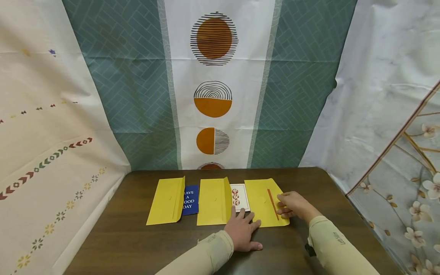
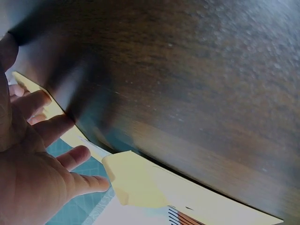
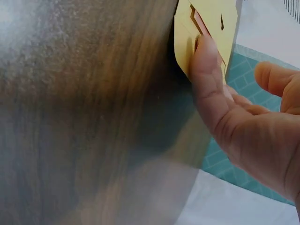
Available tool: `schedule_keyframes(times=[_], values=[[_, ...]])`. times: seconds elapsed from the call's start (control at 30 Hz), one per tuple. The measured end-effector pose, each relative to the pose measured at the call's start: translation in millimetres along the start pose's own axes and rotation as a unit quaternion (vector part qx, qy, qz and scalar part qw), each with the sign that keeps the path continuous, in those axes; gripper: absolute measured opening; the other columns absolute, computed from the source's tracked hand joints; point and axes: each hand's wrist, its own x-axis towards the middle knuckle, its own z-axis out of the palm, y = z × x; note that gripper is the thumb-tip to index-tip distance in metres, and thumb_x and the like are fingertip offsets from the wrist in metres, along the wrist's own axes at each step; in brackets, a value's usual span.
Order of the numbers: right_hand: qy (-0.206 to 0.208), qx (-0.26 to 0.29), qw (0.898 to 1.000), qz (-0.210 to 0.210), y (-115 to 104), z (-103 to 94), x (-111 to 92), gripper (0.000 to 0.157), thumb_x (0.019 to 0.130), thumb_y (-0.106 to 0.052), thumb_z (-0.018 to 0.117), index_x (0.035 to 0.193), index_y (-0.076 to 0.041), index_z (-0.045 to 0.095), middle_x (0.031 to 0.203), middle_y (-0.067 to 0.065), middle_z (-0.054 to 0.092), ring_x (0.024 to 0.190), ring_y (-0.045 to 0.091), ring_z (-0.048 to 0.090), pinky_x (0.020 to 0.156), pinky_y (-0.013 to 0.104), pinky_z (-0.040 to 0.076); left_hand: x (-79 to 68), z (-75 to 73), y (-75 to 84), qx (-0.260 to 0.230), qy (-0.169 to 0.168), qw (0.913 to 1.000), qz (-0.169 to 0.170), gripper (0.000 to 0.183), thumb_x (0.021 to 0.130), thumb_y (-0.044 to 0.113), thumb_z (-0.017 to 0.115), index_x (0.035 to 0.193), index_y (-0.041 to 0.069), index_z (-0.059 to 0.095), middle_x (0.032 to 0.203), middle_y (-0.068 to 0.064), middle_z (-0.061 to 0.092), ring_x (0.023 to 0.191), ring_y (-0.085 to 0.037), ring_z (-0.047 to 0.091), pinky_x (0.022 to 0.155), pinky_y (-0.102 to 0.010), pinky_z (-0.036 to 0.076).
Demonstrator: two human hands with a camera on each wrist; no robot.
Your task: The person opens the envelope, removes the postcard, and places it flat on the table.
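Observation:
Flat on the table lies a yellow envelope (image 1: 259, 194) with a thin reddish-brown strip (image 1: 271, 200) along its right part. At its lower left corner, my left hand (image 1: 242, 231) rests with spread fingers. My right hand (image 1: 293, 206) touches the envelope's right edge beside the strip. From the right wrist view, a bent finger (image 3: 206, 61) meets the yellow paper, while the raised thumb (image 3: 272, 77) stays apart from it. A white card (image 1: 243, 200) with red round patterns lies between this envelope and the middle yellow envelope (image 1: 210, 202), partly covered.
To the left lies another yellow envelope (image 1: 165, 200), its right flap lifted. Beside it is a blue card (image 1: 191, 194) with white lettering, partly hidden by the middle envelope. The brown wooden table (image 1: 130, 236) backs onto a patterned hanging cloth (image 1: 220, 76), with more cloth at both sides.

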Motion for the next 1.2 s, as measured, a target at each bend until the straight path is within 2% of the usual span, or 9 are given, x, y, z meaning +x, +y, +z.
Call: schedule_keyframes(times=[0.27, 0.4, 0.47, 0.57, 0.67, 0.77, 0.93, 1.1, 1.2], values=[[-0.006, 0.007, 1.000, 0.013, 0.1, 2.8, 1.2, 0.062, 0.114, -0.027, 0.049, 0.157, 0.015, 0.032, 0.135, 0.030, 0.063, 0.088, 0.022, 0.071, 0.077, 0.035, 0.064, 0.3, 0.1, -0.5, -0.010, -0.010, 0.9999, -0.002, 0.077, 0.093, 0.086, 0.052, 0.158, 0.046, 0.049, 0.167, 0.009, 0.048, 0.157, -0.030, 0.043, 0.127, -0.063, 0.032], [-0.009, 0.027, 0.999, 0.019, 2.3, 2.2, 3.5, 0.062, 0.114, -0.028, 0.051, 0.158, 0.011, 0.033, 0.133, 0.025, 0.066, 0.085, 0.020, 0.069, 0.075, 0.033, 0.063, -0.4, -1.1, -1.1, -0.008, -0.010, 0.9999, -0.002, 0.077, 0.093, 0.085, 0.052, 0.158, 0.045, 0.049, 0.167, 0.009, 0.047, 0.157, -0.031, 0.043, 0.127, -0.063, 0.031], [-0.020, 0.037, 0.999, 0.013, 5.0, 1.9, 5.1, 0.062, 0.113, -0.026, 0.054, 0.160, 0.009, 0.033, 0.125, 0.020, 0.069, 0.082, 0.017, 0.067, 0.073, 0.031, 0.062, -1.1, -2.2, -1.5, -0.006, -0.010, 0.9999, -0.003, 0.077, 0.093, 0.085, 0.052, 0.159, 0.045, 0.048, 0.168, 0.008, 0.047, 0.157, -0.031, 0.043, 0.127, -0.064, 0.031], [-0.023, 0.029, 0.999, -0.003, 10.4, 2.7, 7.8, 0.063, 0.109, -0.022, 0.062, 0.160, 0.006, 0.037, 0.100, 0.009, 0.071, 0.074, 0.014, 0.062, 0.068, 0.028, 0.057, -2.3, -4.3, -1.4, -0.005, -0.012, 0.9999, -0.004, 0.077, 0.093, 0.085, 0.052, 0.159, 0.045, 0.048, 0.168, 0.008, 0.047, 0.157, -0.031, 0.042, 0.127, -0.063, 0.031], [-0.005, 0.005, 1.000, -0.018, 14.1, 4.5, 9.3, 0.065, 0.104, -0.018, 0.070, 0.159, 0.005, 0.044, 0.076, 0.000, 0.060, 0.066, 0.013, 0.054, 0.064, 0.027, 0.050, -4.3, -7.9, -0.4, -0.005, -0.016, 0.9998, -0.004, 0.077, 0.094, 0.084, 0.051, 0.160, 0.044, 0.047, 0.169, 0.008, 0.046, 0.158, -0.031, 0.042, 0.127, -0.063, 0.031], [0.021, -0.013, 0.999, -0.024, 15.3, 6.1, 10.2, 0.065, 0.100, -0.016, 0.074, 0.157, 0.002, 0.049, 0.066, -0.004, 0.048, 0.062, 0.014, 0.047, 0.062, 0.027, 0.045, -6.1, -11.1, 0.8, -0.009, -0.019, 0.9998, -0.005, 0.076, 0.095, 0.083, 0.052, 0.160, 0.044, 0.046, 0.169, 0.008, 0.045, 0.158, -0.031, 0.042, 0.128, -0.063, 0.031], [0.043, -0.016, 0.999, -0.019, 15.5, 7.0, 10.8, 0.065, 0.099, -0.015, 0.076, 0.157, -0.001, 0.050, 0.070, -0.002, 0.048, 0.063, 0.015, 0.047, 0.060, 0.027, 0.043, -6.0, -9.9, 1.9, -0.007, -0.022, 0.9997, -0.006, 0.077, 0.096, 0.083, 0.050, 0.161, 0.043, 0.045, 0.170, 0.009, 0.043, 0.159, -0.029, 0.042, 0.128, -0.063, 0.030], [0.060, -0.028, 0.998, -0.019, 19.3, 1.6, 10.8, 0.066, 0.097, -0.014, 0.077, 0.156, -0.001, 0.050, 0.091, 0.006, 0.059, 0.072, 0.020, 0.052, 0.065, 0.030, 0.046, -4.3, -8.6, 1.8, -0.001, -0.023, 0.9997, -0.007, 0.077, 0.095, 0.084, 0.050, 0.161, 0.044, 0.045, 0.170, 0.010, 0.044, 0.158, -0.028, 0.042, 0.128, -0.063, 0.030], [0.085, -0.027, 0.996, -0.018, 22.9, -7.2, 11.2, 0.066, 0.099, -0.013, 0.075, 0.157, -0.001, 0.048, 0.097, 0.009, 0.061, 0.077, 0.022, 0.053, 0.067, 0.032, 0.046, -3.1, -6.9, 1.0, 0.003, -0.020, 0.9998, -0.006, 0.077, 0.095, 0.084, 0.049, 0.161, 0.044, 0.045, 0.169, 0.010, 0.044, 0.158, -0.028, 0.042, 0.128, -0.063, 0.030]])
